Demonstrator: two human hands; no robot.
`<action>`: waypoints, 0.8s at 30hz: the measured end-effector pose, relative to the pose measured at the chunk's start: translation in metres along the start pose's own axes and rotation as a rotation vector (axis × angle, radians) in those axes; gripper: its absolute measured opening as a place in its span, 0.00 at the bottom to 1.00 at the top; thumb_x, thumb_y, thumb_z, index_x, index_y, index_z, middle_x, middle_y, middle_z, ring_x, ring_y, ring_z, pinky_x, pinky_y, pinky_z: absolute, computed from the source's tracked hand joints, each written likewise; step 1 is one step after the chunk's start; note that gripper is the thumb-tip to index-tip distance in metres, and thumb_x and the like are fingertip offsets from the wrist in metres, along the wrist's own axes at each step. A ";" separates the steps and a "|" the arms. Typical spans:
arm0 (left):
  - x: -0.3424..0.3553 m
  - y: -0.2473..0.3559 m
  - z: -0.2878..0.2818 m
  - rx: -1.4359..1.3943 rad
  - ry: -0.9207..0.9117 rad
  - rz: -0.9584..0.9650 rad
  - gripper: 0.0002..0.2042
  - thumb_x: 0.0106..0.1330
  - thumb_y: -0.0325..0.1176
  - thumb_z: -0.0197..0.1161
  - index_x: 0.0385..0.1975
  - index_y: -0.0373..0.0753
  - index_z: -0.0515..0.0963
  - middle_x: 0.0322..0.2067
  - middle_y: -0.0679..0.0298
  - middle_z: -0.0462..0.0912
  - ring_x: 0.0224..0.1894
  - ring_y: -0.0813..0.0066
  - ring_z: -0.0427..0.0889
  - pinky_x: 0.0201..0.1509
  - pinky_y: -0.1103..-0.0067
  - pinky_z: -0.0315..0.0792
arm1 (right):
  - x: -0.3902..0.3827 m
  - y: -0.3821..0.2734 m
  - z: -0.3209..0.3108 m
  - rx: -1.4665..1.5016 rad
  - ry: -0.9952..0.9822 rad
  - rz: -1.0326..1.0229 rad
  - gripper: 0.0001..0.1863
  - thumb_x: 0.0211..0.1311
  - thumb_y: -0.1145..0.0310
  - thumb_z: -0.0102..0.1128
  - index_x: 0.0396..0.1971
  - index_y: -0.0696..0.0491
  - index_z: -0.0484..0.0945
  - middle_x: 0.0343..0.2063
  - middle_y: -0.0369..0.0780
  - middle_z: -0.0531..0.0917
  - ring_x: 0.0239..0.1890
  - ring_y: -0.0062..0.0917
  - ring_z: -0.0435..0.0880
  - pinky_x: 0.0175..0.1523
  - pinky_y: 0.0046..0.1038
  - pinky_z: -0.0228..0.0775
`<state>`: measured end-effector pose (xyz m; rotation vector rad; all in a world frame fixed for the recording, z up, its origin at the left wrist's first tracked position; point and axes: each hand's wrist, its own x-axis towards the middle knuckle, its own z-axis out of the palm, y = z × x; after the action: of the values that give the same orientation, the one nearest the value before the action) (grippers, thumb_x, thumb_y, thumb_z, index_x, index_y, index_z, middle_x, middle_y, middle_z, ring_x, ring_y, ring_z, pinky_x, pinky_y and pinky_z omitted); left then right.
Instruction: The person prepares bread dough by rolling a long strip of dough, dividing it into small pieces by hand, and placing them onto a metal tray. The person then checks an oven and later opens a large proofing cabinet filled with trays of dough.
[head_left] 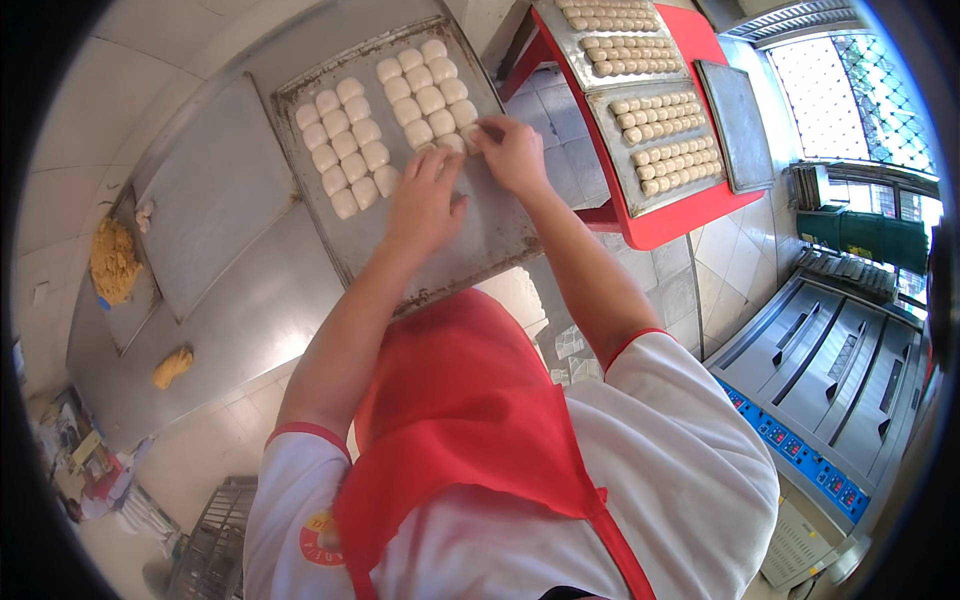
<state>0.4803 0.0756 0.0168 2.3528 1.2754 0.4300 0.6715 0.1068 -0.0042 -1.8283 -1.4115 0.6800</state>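
A metal baking tray lies before me with two blocks of pale, round dough balls set close together. The left block stands apart from my hands. At the near end of the right block, both hands are at work. My left hand has its fingers stretched forward, their tips against the nearest row and the thumb apart. My right hand is closed at that block's near right corner, its fingertips on a dough ball they partly hide.
Right of me, a red table bears trays of dough rolls and a dark flat tray. A deck oven stands farther right. On the steel worktop at left lie a yellow dough lump and a crumbly yellow heap.
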 end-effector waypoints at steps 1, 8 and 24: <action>-0.002 0.001 -0.002 -0.011 0.007 0.002 0.32 0.62 0.37 0.73 0.68 0.41 0.74 0.69 0.57 0.71 0.73 0.52 0.67 0.76 0.62 0.66 | 0.002 -0.003 -0.002 0.021 -0.023 0.032 0.17 0.62 0.61 0.74 0.45 0.58 0.88 0.43 0.49 0.89 0.43 0.43 0.90 0.51 0.38 0.81; -0.063 -0.002 -0.061 -0.007 0.107 -0.054 0.31 0.63 0.39 0.74 0.67 0.43 0.76 0.71 0.57 0.69 0.74 0.49 0.66 0.76 0.57 0.64 | -0.031 0.000 -0.005 -0.375 0.186 -0.507 0.31 0.68 0.58 0.68 0.67 0.55 0.75 0.72 0.48 0.70 0.70 0.50 0.71 0.71 0.49 0.63; -0.442 -0.300 -0.188 0.270 0.434 -0.612 0.32 0.63 0.36 0.73 0.69 0.42 0.72 0.66 0.53 0.75 0.71 0.48 0.70 0.78 0.54 0.60 | -0.137 -0.181 0.180 -0.281 -0.028 -0.726 0.33 0.79 0.50 0.53 0.75 0.54 0.68 0.76 0.50 0.66 0.78 0.50 0.62 0.79 0.55 0.49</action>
<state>-0.0537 -0.1115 -0.0023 1.9668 2.2800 0.6088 0.3910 0.0403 0.0290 -1.3344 -2.0968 0.1355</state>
